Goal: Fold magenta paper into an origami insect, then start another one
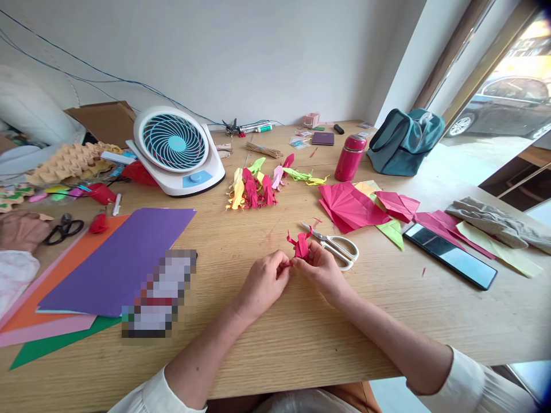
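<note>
Between my two hands is a small red folded-paper figure with thin curled limbs. My left hand is closed, its thumb and forefinger pinching the figure's lower left end. My right hand is closed on the figure's right side and lower edge. Just behind my right hand lie white-handled scissors, blades pointing up and left. Farther back sits a cluster of similar folded-paper figures in red, yellow, green and pink.
At left are coloured paper sheets, a fan and black scissors; another person's hand rests there. At right lie red folded papers, a phone, a red flask and a teal bag.
</note>
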{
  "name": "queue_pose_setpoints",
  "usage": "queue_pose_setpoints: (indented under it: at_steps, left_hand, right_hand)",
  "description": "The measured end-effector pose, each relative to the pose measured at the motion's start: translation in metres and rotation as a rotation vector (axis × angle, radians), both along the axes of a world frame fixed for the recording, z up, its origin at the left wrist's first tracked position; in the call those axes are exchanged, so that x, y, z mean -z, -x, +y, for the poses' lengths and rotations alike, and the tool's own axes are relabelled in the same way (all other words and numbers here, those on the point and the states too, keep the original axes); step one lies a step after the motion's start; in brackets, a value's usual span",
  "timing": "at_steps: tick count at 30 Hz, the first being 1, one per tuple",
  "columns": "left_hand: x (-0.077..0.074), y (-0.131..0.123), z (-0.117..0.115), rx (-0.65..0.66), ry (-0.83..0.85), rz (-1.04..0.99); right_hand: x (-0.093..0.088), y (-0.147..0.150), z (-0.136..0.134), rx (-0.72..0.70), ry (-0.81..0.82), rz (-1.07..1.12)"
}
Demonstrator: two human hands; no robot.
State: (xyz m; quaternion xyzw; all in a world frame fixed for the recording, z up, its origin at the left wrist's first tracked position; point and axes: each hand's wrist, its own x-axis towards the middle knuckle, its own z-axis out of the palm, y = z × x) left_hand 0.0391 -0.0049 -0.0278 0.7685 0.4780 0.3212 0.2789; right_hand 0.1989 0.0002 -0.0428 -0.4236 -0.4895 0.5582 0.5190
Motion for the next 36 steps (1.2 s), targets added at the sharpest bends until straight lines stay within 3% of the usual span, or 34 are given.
queue_pose_setpoints:
  at_steps: [8, 14, 19, 24, 29, 36]
  left_hand:
    - [0.005, 0.000, 0.002, 0.006, -0.055, 0.035]
    - [0.003, 0.003, 0.003, 0.081, 0.150, -0.140]
    - [-0.004, 0.010, 0.013, 0.004, 0.223, -0.191]
    - [-0.002, 0.011, 0.020, 0.033, 0.282, -0.356]
    - [0.000, 0.010, 0.021, -0.094, 0.418, -0.545]
    - [-0.004, 0.031, 0.040, -0.219, 0.394, -0.515]
  right_hand:
    - [-0.003, 0.001, -0.001, 0.006, -0.003, 0.025]
    - [-0.002, 0.001, 0.000, -0.017, 0.002, 0.032]
    - [0.003, -0.002, 0.003, 0.033, -0.091, -0.066]
    - [0.002, 0.001, -0.003, -0.079, -0.109, -0.167]
    - [-0.002, 0.000, -0.008, -0.169, -0.129, -0.180]
    - [-0.005, -0.024, 0.006, 0.089, -0.230, -0.336]
